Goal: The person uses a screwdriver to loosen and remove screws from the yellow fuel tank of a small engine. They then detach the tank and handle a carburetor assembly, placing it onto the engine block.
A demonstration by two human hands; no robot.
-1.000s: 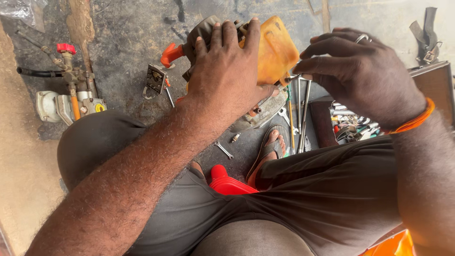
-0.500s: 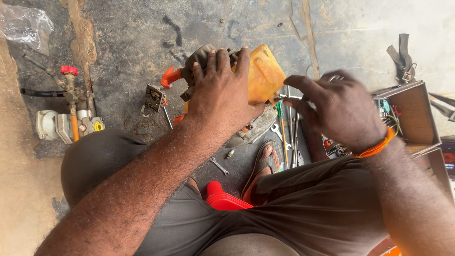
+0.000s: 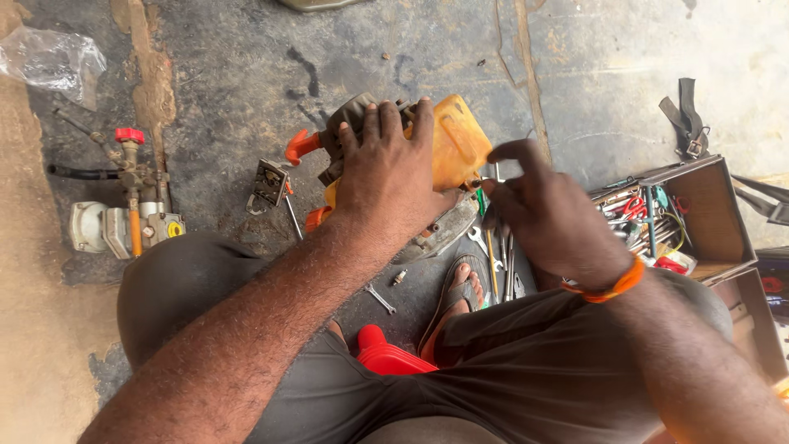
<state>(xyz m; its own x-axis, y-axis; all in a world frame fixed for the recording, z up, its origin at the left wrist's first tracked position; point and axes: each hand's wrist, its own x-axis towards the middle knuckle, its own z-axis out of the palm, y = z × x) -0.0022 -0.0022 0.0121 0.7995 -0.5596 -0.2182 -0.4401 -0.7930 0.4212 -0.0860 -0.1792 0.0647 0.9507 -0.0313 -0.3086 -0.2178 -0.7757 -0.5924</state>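
Head view: the left hand (image 3: pixel 386 168) still lies spread and flat on the orange machine (image 3: pixel 444 148) on the concrete floor (image 3: pixel 246 74); the right hand (image 3: pixel 546 214) has dropped lower beside it, fingertips (image 3: pixel 493 187) pinched narrow; contents cannot be told.

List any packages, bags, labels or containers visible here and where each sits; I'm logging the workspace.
Clear plastic bag: crumpled, on the floor at top left.
Toolbox: brown, open, at right beside the right hand, full of tools.
Round yellow sticker: on the grey valve fitting at left.
Yellow tank: boxy, on the machine under the left hand.
No screens or signs.
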